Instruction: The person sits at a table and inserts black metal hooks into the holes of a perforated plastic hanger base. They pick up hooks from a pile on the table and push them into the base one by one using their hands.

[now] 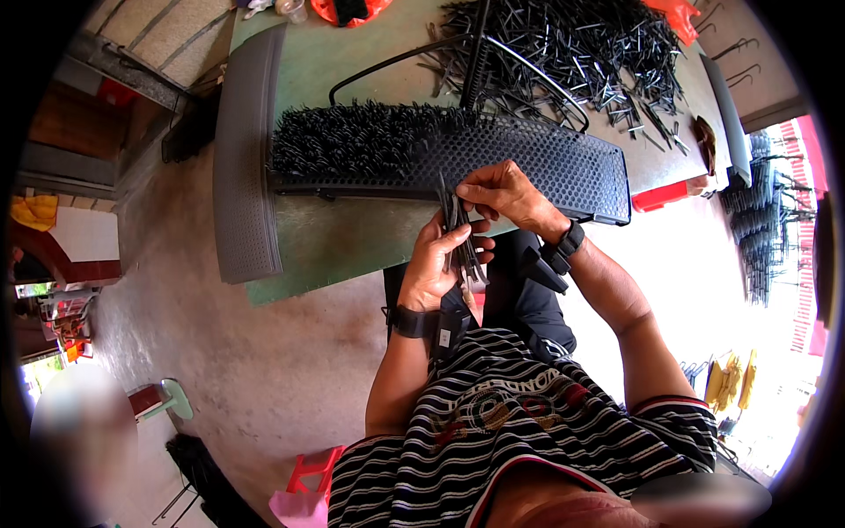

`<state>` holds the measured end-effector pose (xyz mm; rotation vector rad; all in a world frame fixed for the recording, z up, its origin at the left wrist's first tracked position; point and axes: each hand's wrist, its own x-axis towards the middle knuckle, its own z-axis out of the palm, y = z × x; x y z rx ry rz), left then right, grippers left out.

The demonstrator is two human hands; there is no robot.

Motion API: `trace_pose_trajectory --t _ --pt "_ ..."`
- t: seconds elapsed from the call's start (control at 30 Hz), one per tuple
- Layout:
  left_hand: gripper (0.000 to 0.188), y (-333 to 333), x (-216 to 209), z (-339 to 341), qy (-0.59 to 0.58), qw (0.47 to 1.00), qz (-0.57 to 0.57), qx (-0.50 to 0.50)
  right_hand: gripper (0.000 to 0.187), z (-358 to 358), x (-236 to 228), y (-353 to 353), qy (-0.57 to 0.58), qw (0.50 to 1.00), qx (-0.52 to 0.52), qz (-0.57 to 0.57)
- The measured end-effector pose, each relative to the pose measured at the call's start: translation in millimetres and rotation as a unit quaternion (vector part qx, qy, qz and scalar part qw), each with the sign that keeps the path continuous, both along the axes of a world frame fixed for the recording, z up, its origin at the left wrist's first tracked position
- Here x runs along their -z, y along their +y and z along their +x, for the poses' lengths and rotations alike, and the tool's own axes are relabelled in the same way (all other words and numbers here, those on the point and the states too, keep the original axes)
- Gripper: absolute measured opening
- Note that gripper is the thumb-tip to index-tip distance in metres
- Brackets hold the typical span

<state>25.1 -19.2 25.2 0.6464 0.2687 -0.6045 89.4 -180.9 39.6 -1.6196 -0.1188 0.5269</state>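
My left hand [429,262] is closed round a bunch of thin dark strips [465,255], some with shiny pale parts. At the top of that bunch, my right hand [506,194] has thumb and forefinger pinched together; whether a strip is between them is too small to tell. Just beyond both hands lies a long black perforated panel [546,172] at the table's near side. Its left half is densely filled with upright black tufts [343,141], while rows of bare holes show on the right half. A black metal frame [475,66] rises behind the panel.
A large heap of loose black strips [572,57] covers the far right of the green table [343,260]. Grey curved perforated sheets [246,158] stand at its left end. An orange-red bag [352,11] lies at the back; a red stool [312,475] is on the floor.
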Motion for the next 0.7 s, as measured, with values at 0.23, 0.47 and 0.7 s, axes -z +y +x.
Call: trace_pose_trajectory --t 0.23,0.47,0.7 --pt "0.03 -14.7 4.3 1.2 -0.097 0.967 0.204 -0.119 0.027 -17.8 10.2 7.3 -0.176 0.971 0.134 -0.095" --pt "0.019 -14.6 4.5 4.5 -0.112 0.929 0.343 -0.082 0.043 -24.7 -14.4 17.5 -0.213 0.953 0.087 -0.198" --pt "0.024 -7.8 4.0 4.1 -0.043 0.992 0.086 -0.078 0.029 -12.6 10.6 13.5 -0.114 0.985 0.05 -0.116"
